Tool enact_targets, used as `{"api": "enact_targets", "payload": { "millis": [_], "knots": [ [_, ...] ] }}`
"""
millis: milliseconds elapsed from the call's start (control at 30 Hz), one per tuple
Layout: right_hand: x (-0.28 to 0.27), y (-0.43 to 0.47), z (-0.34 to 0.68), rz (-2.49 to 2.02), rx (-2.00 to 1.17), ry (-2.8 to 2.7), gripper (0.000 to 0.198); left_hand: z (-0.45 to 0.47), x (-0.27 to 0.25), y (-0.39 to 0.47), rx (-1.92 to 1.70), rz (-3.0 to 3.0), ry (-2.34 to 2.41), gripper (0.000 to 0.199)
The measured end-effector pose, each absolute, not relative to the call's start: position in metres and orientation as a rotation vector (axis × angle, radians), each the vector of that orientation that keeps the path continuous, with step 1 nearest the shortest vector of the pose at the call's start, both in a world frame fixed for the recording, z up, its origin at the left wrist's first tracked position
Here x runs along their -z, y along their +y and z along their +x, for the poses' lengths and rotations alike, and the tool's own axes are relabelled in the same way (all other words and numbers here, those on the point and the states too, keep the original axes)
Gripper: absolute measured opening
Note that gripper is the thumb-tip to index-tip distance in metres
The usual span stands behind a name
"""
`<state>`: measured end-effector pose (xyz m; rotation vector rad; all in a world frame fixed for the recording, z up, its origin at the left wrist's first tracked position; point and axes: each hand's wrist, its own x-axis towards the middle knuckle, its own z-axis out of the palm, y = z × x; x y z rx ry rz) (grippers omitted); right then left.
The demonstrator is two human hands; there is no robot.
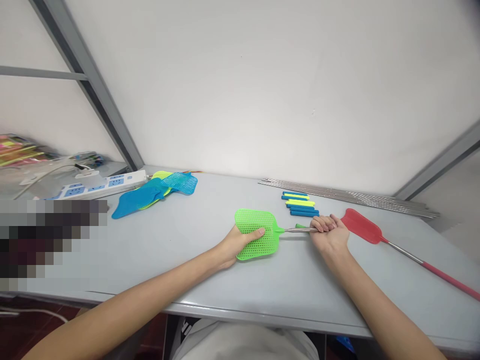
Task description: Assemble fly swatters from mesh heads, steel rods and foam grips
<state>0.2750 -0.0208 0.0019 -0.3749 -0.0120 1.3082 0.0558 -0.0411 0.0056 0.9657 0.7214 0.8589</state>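
A green fly swatter head (267,220) with a perforated face is gripped by my left hand (238,245), thumb on top and fingers beneath. From its neck a thin metal rod (298,230) runs right into my right hand (330,235), whose fingers are curled round it, palm up. The rod's far end is hidden in that hand. Just left of the right hand a short green tube (300,226) shows in part. Behind it lies a row of blue and yellow tubes (300,204). A red fly swatter (363,226) with a metal rod and red grip lies to the right.
Blue and yellow swatter heads (140,197) are piled at the back left, beside a white power strip (108,185). Several metal rods (348,196) lie along the wall. Grey frame posts (101,95) stand at the sides. A blurred-out patch covers the left table edge.
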Motion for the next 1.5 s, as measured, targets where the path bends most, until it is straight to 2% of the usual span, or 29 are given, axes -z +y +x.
{"api": "enact_targets", "payload": {
  "millis": [700, 1133, 1500],
  "knots": [
    [-0.015, -0.025, 0.271, -0.359, -1.211, -0.244, 0.034, 0.061, -0.008, -0.041, -0.837, 0.842, 0.798, 0.039],
    [0.002, -0.015, 0.277, -0.258, -1.447, 0.020, 0.029, 0.065, -0.024, -0.056, -0.906, 0.983, 0.744, 0.040],
    [-0.016, -0.020, 0.285, -0.292, -1.396, -0.158, 0.030, 0.063, -0.023, -0.055, -0.878, 1.003, 0.749, 0.041]
  ]
}}
